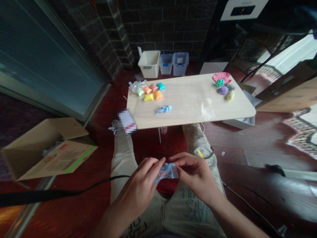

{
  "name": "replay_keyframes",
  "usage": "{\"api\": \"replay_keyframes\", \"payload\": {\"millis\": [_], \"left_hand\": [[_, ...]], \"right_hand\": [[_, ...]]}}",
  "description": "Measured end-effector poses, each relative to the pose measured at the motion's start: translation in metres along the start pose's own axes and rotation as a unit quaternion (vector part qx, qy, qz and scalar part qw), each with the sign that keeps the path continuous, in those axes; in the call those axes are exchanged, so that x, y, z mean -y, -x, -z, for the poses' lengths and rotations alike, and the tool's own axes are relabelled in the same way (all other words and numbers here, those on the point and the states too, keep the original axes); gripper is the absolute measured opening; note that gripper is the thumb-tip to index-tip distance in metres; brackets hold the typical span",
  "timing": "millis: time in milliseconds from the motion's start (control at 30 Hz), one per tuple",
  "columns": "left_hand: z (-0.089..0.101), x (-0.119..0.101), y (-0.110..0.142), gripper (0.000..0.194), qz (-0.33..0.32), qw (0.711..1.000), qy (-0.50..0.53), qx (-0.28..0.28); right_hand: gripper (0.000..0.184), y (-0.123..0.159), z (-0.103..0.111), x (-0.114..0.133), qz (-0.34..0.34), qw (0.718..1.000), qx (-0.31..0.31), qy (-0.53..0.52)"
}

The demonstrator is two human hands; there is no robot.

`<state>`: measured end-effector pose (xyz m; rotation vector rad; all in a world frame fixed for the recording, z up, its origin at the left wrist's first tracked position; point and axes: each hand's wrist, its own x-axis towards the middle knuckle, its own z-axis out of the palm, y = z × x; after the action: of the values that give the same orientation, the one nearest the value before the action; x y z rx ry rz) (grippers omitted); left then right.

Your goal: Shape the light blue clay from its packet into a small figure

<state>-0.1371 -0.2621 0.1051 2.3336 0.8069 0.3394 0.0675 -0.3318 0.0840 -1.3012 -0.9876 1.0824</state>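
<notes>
Over my lap, my left hand [140,185] and my right hand [194,173] both pinch a small clear plastic bag [166,172] with something light blue inside. The fingers of both hands are closed on its edges. Ahead stands a low wooden table [237,105] with a sheet of bubble wrap [183,102] spread on it. A blue clay shape [163,109] lies on the wrap. Several coloured clay packets [151,92] sit at the table's far left. Shaped clay pieces [224,85] in pink, green, purple and yellow sit at its far right.
An open cardboard box [47,148] lies on the floor to my left. Three plastic bins [162,62] stand against the brick wall behind the table. A black strap [49,195] crosses in front of my left leg. A cable [237,195] runs over the dark red floor at right.
</notes>
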Motion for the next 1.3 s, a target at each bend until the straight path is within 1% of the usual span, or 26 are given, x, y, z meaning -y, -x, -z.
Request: {"api": "replay_keyframes", "payload": {"millis": [67, 133, 167, 200, 233, 300, 367, 400, 467, 567, 633, 733, 833, 933, 1033, 1100, 1167, 1233, 1300], "left_hand": [[0.003, 0.001, -0.001, 0.055, 0.015, 0.998, 0.061, 0.002], [0.006, 0.002, -0.003, 0.038, 0.046, 0.990, 0.131, 0.000], [0.006, 0.003, -0.004, 0.027, 0.069, 0.984, 0.164, -0.007], [0.007, 0.003, -0.004, 0.020, 0.095, 0.976, 0.194, -0.017], [0.006, 0.004, -0.004, 0.022, 0.124, 0.967, 0.221, -0.028], [0.006, 0.006, -0.003, 0.034, 0.175, 0.945, 0.272, -0.040], [0.005, 0.008, -0.001, 0.041, 0.203, 0.926, 0.315, -0.035], [0.005, 0.009, -0.001, 0.044, 0.208, 0.920, 0.330, -0.027], [0.005, 0.010, -0.002, 0.049, 0.208, 0.915, 0.345, -0.013], [0.005, 0.009, -0.005, 0.053, 0.208, 0.913, 0.350, -0.003], [0.003, 0.007, -0.006, 0.053, 0.209, 0.910, 0.357, -0.005], [-0.003, 0.003, -0.007, 0.051, 0.212, 0.901, 0.377, -0.023], [-0.009, -0.003, -0.006, 0.047, 0.217, 0.891, 0.396, -0.045], [-0.011, -0.007, -0.007, 0.046, 0.209, 0.885, 0.413, -0.057], [-0.011, -0.007, -0.005, 0.048, 0.224, 0.874, 0.427, -0.063], [-0.011, -0.005, -0.004, 0.050, 0.229, 0.861, 0.451, -0.063], [-0.013, -0.004, -0.003, 0.050, 0.226, 0.839, 0.490, -0.063], [-0.014, -0.005, -0.004, 0.046, 0.228, 0.816, 0.527, -0.070], [-0.016, -0.005, -0.005, 0.040, 0.231, 0.809, 0.533, -0.083]], "right_hand": [[0.012, 0.001, 0.000, -0.001, 0.002, 1.000, 0.010, -0.011], [0.011, 0.005, 0.000, -0.001, 0.016, 1.000, 0.004, -0.012], [0.008, 0.007, 0.000, 0.001, 0.031, 0.999, -0.005, -0.010], [0.006, 0.009, 0.000, 0.002, 0.053, 0.999, -0.013, -0.004], [0.007, 0.011, 0.000, 0.004, 0.078, 0.997, -0.015, 0.005], [0.016, 0.013, 0.002, 0.008, 0.125, 0.992, 0.006, 0.027], [0.024, 0.013, 0.003, 0.010, 0.152, 0.987, 0.035, 0.045], [0.027, 0.012, 0.004, 0.011, 0.158, 0.985, 0.041, 0.049], [0.028, 0.010, 0.004, 0.011, 0.172, 0.984, 0.030, 0.045], [0.021, 0.007, 0.003, 0.010, 0.191, 0.980, 0.006, 0.046], [0.017, 0.006, 0.001, 0.010, 0.197, 0.979, 0.007, 0.055], [0.010, 0.006, -0.002, 0.009, 0.180, 0.982, 0.016, 0.059], [0.010, 0.006, -0.006, 0.005, 0.154, 0.987, 0.011, 0.043], [0.012, 0.008, -0.009, 0.000, 0.117, 0.993, 0.000, -0.019], [0.014, 0.009, -0.010, -0.002, 0.049, 0.993, -0.005, -0.108], [0.015, 0.009, -0.010, -0.003, 0.016, 0.987, -0.008, -0.157], [0.015, 0.009, -0.010, -0.003, -0.001, 0.982, -0.013, -0.191], [0.017, 0.008, -0.012, -0.004, -0.004, 0.979, -0.020, -0.201], [0.020, 0.007, -0.013, -0.004, 0.001, 0.982, -0.035, -0.185]]}}
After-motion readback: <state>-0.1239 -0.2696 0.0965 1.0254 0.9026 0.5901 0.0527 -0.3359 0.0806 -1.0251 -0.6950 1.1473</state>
